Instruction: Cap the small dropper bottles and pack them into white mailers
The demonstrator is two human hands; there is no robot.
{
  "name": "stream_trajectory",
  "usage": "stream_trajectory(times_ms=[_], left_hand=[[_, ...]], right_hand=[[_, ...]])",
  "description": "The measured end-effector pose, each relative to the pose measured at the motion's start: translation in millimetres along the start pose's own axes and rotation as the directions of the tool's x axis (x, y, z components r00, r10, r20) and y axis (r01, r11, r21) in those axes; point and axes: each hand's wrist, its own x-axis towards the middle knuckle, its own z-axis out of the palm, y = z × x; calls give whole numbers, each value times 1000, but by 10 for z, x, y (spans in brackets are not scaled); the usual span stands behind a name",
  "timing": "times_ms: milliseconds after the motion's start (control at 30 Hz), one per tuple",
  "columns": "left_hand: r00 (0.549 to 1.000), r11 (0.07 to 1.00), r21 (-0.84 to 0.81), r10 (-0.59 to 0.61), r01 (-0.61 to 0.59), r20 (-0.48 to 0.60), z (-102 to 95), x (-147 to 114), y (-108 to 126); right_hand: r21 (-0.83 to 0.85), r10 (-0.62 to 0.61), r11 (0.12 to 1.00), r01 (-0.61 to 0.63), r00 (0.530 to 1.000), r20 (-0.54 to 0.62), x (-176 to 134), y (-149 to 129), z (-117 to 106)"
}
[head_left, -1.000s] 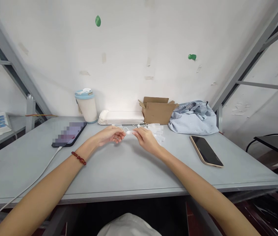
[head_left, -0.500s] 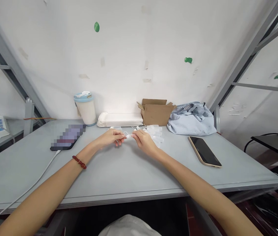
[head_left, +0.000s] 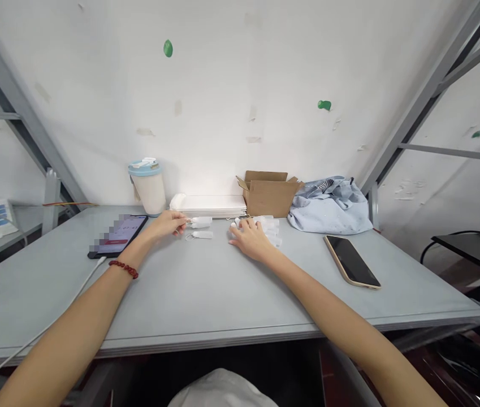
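My left hand (head_left: 173,223) is at the left of the table, its thumb and fingers pinched at the looped end of a small white tag (head_left: 200,220). More than one such piece lies close together there, partly overlapping. Just in front of them, a single white piece with a thin string loop (head_left: 203,234) rests flat on the table. My right hand (head_left: 250,238) reaches over a heap of similar whitish, translucent pieces (head_left: 270,225), fingers apart and curved down onto its left side. The hand hides part of that heap.
Behind the hands are a stack of white flat packets (head_left: 210,204), an open cardboard box (head_left: 270,198) and a light blue cloth (head_left: 331,209). A lidded cup (head_left: 148,189) and a plugged-in phone (head_left: 119,237) stand left; another phone (head_left: 352,261) lies right.
My hands have come apart from the small white piece they both held in the middle. The left moved left to the row of tags; the right opened over the heap.
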Motion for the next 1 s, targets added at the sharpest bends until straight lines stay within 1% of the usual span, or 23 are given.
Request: stream_trajectory(times_ms=[67, 100, 167, 200, 233, 300, 367, 433, 467, 500, 567, 667, 767, 900, 1000], left_hand=[[999, 996, 91, 9, -6, -39, 8, 16, -5], [996, 987, 158, 37, -24, -80, 16, 19, -1], [978, 948, 309, 135, -81, -159, 36, 12, 20], [967, 923, 368, 190, -115, -173, 51, 0, 36], [958, 900, 407, 237, -155, -160, 73, -17, 54], [953, 879, 411, 294, -243, -67, 139, -61, 90], [946, 872, 372, 318, -318, 62, 228, -102, 112], [934, 863, 360, 318, -356, 162, 316, -122, 104], [930, 857, 366, 317, -364, 184, 351, -121, 89], [929, 849, 379, 320, -368, 185, 375, -114, 69], [933, 837, 411, 328, -360, 149, 391, -88, 17], [937, 820, 458, 336, -342, 98, 360, -49, -49], [935, 797, 499, 343, -341, 92, 329, -44, -67], [932, 791, 501, 346, -352, 110, 353, -88, -7], [933, 822, 443, 337, -358, 128, 402, -134, 68]], right_hand=[[3, -13, 1000, 13, 1000, 22, -1, -8, 1], [9, -14, 1000, 14, 999, 33, -2, -14, -2], [23, -14, 1000, 13, 999, 49, -4, -26, -10], [30, -15, 999, 13, 998, 53, -5, -31, -14], [35, -18, 999, 16, 998, 55, -6, -35, -18], [42, -31, 999, 29, 998, 55, -7, -39, -21], [41, -44, 998, 42, 997, 62, -6, -38, -20], [38, -47, 998, 45, 996, 70, -2, -35, -17], [37, -47, 998, 44, 996, 72, 1, -35, -15], [38, -45, 998, 42, 996, 73, 4, -35, -15], [46, -38, 998, 35, 997, 74, 10, -37, -18], [67, -27, 998, 22, 997, 72, 15, -46, -33], [115, 6, 993, -11, 999, 46, 13, -56, -61], [281, 101, 955, -96, 995, -5, 10, -58, -112], [462, 181, 879, -122, 980, -87, 11, -45, -156]])
